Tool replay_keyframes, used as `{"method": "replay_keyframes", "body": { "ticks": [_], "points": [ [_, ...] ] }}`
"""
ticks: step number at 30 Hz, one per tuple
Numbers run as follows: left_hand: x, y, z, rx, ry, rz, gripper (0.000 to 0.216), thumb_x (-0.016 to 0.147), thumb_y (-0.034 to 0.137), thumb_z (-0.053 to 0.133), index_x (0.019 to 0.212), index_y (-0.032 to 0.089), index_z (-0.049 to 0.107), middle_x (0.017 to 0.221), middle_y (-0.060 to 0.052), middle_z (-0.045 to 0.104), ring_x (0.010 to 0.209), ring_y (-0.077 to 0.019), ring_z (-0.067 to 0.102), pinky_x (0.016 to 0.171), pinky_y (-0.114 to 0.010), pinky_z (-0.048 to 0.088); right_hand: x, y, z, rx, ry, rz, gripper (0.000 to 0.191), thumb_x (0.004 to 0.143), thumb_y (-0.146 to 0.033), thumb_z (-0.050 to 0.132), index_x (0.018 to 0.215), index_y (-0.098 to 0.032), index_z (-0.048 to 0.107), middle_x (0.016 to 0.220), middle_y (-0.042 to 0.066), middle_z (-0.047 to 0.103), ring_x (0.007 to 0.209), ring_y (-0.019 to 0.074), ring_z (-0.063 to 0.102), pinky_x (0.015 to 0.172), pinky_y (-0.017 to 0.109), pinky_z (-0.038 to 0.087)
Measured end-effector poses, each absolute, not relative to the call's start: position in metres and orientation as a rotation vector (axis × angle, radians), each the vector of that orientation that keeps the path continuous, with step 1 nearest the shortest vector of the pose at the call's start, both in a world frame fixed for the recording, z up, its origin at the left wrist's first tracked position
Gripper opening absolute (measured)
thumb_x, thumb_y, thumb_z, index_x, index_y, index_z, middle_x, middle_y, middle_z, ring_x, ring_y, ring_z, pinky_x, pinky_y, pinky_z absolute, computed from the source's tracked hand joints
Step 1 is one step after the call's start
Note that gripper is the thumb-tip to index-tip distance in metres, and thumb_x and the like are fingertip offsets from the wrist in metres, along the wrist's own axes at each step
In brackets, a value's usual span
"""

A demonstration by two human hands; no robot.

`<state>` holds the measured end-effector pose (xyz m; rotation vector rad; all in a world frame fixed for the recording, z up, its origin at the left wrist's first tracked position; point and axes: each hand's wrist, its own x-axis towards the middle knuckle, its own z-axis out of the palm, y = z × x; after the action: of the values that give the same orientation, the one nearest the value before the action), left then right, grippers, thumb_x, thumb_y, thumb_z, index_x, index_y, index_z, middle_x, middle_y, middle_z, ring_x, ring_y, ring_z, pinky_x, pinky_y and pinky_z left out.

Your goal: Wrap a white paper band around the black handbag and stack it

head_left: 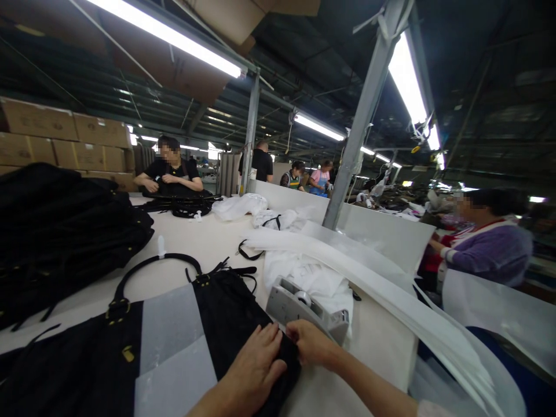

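Observation:
A black handbag point(230, 318) lies flat in front of me, its looped handle point(152, 259) reaching up the table. White translucent paper point(174, 347) is laid across its middle, beside gold-coloured fittings. My left hand point(254, 368) rests flat on the bag's right part, fingers stretched out. At the bag's right edge my right hand point(313, 343) has its fingers curled in, closed on the black fabric; the fingertips are partly hidden. Just beyond both hands stands a grey tape dispenser point(289, 307) with a roll in it.
Black bags point(65, 231) are heaped on the left. A stack of white sheets point(369, 278) curves over the table's right side, near white plastic bags point(299, 269). A metal post point(354, 133) rises behind. Co-workers sit or stand beyond, one in a purple sleeve point(486, 252) at right.

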<state>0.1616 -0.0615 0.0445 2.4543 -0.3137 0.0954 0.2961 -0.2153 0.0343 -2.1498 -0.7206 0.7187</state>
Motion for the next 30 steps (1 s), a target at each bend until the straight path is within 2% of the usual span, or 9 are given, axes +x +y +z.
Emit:
{"method": "replay_keyframes", "body": {
  "ticks": [3,6,10,16,19,22,24,26,30],
  "points": [
    [0.159,-0.062,0.044,2.495,-0.340,-0.072,0.058,0.096,0.032,0.043,0.151,0.014,0.030,0.158,-0.014,0.020,0.147,-0.0265,0.017,0.119,-0.052,0.012,0.300,-0.214,0.044,-2.011,-0.601,0.987,0.012,0.050,-0.020,0.053,0.062,-0.019,0.053,0.053,-0.005,0.049,0.052,0.0125,0.049,0.055,0.025,0.042],
    [0.160,-0.061,0.042,2.492,-0.331,-0.099,0.061,0.096,0.034,0.043,0.152,0.016,0.025,0.158,-0.012,0.016,0.147,-0.0267,0.013,0.120,-0.052,0.010,0.298,-0.221,0.063,-1.840,-0.554,1.131,0.024,0.058,-0.029,0.056,0.079,-0.019,0.060,0.071,-0.002,0.058,0.065,0.0132,0.057,0.067,0.028,0.048],
    [0.161,-0.060,0.039,2.471,-0.334,-0.063,0.061,0.098,0.037,0.040,0.153,0.015,0.023,0.158,-0.013,0.017,0.147,-0.0259,0.014,0.120,-0.051,0.011,0.290,-0.233,0.078,-1.680,-0.653,1.209,0.038,0.062,-0.034,0.073,0.094,-0.019,0.063,0.092,-0.001,0.060,0.075,0.0104,0.055,0.071,0.025,0.043],
    [0.158,-0.061,0.040,2.489,-0.345,-0.014,0.064,0.094,0.033,0.049,0.151,0.014,0.027,0.157,-0.017,0.020,0.146,-0.0298,0.016,0.118,-0.056,0.014,0.276,-0.233,0.062,-1.769,-0.430,0.973,0.019,0.052,-0.017,0.063,0.071,-0.016,0.058,0.063,-0.005,0.051,0.061,0.0095,0.046,0.057,0.022,0.031],
    [0.158,-0.061,0.039,2.484,-0.383,0.067,0.064,0.092,0.030,0.054,0.150,0.017,0.031,0.156,-0.018,0.024,0.145,-0.0319,0.019,0.117,-0.058,0.017,0.270,-0.230,0.051,-1.778,-0.392,0.879,0.026,0.045,-0.013,0.055,0.069,-0.019,0.051,0.059,-0.007,0.048,0.058,0.0089,0.042,0.053,0.021,0.027],
    [0.163,-0.061,0.031,2.519,-0.379,0.276,0.058,0.089,0.027,0.059,0.145,0.021,0.042,0.151,-0.017,0.039,0.141,-0.0339,0.033,0.115,-0.060,0.022,0.271,-0.230,0.040,-1.766,-0.425,0.834,0.037,0.040,-0.010,0.051,0.076,-0.022,0.050,0.059,-0.008,0.049,0.055,0.0095,0.040,0.050,0.022,0.024],
    [0.171,-0.059,0.017,2.587,-0.426,0.368,0.055,0.087,0.036,0.065,0.139,0.024,0.049,0.146,-0.017,0.046,0.136,-0.0380,0.040,0.111,-0.065,0.026,0.276,-0.232,0.034,-1.804,-0.499,0.812,0.037,0.038,-0.009,0.048,0.074,-0.022,0.049,0.059,-0.008,0.048,0.055,0.0102,0.041,0.049,0.022,0.024],
    [0.182,-0.055,-0.004,2.655,-0.519,0.396,0.055,0.087,0.046,0.065,0.137,0.027,0.050,0.143,-0.018,0.049,0.131,-0.0418,0.044,0.104,-0.070,0.032,0.284,-0.232,0.032,-1.923,-0.620,0.808,0.034,0.039,-0.010,0.047,0.070,-0.023,0.049,0.061,-0.007,0.049,0.057,0.0119,0.044,0.051,0.023,0.028],
    [0.207,-0.047,-0.046,2.698,-0.628,0.542,0.043,0.100,0.033,0.045,0.142,0.035,0.043,0.141,-0.014,0.051,0.127,-0.0372,0.051,0.101,-0.063,0.043,0.299,-0.211,0.052,-2.278,-0.995,0.539,0.028,0.054,-0.011,0.049,0.077,-0.023,0.059,0.081,0.003,0.065,0.082,0.0207,0.059,0.074,0.029,0.042]
  ]
}}
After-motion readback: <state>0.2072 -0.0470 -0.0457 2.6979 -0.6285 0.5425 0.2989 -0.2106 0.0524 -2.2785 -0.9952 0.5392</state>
